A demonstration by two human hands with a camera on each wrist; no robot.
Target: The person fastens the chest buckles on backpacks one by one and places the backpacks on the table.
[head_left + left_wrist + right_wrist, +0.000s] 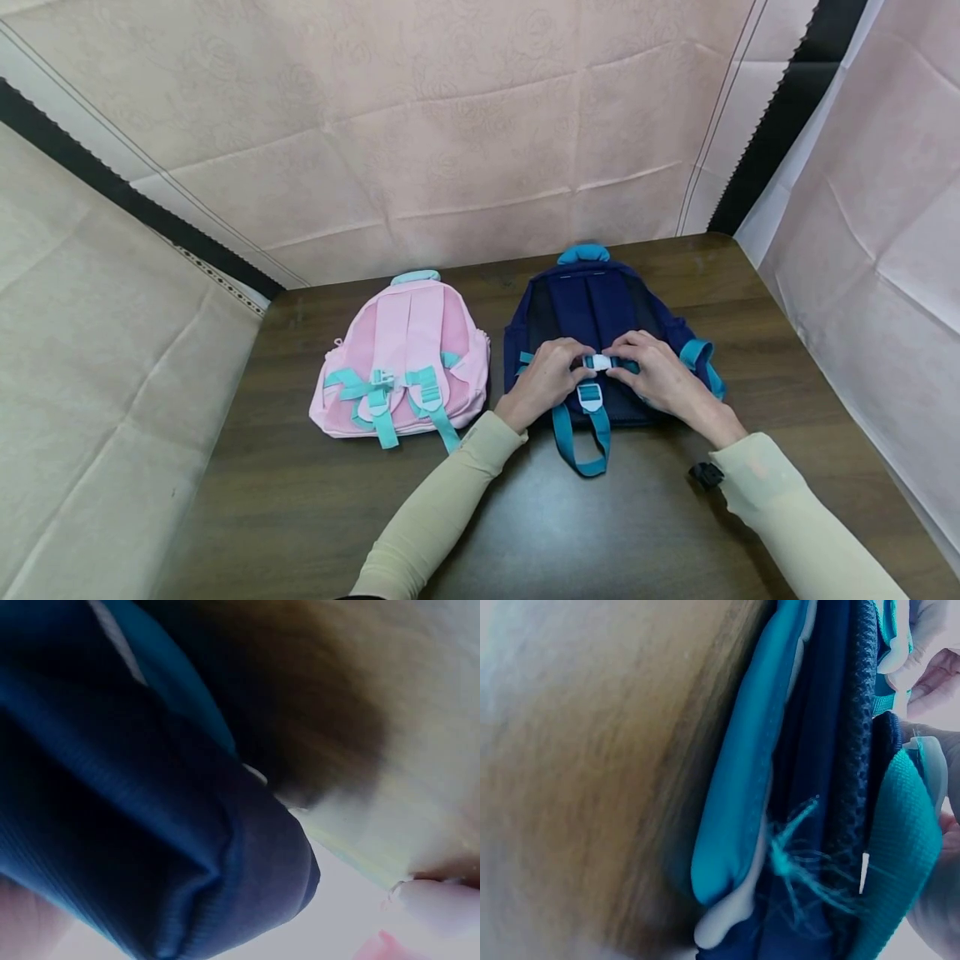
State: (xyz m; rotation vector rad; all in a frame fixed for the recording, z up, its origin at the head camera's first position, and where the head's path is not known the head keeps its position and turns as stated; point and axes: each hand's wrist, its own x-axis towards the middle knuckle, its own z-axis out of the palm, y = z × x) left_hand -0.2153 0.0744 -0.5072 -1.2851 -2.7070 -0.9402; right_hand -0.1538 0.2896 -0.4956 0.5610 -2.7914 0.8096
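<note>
L hand [549, 375] & R hand [654, 373]: fingers of both pinch 1 small white plastic buckle [599, 362] on navy fabric backpack [592, 304] w/ teal straps [591, 468], lying on brown wood-grain desk [487, 533]. Pink fabric backpack [392, 337] just beside, to L; pale cloth [465, 167] behind.
</note>
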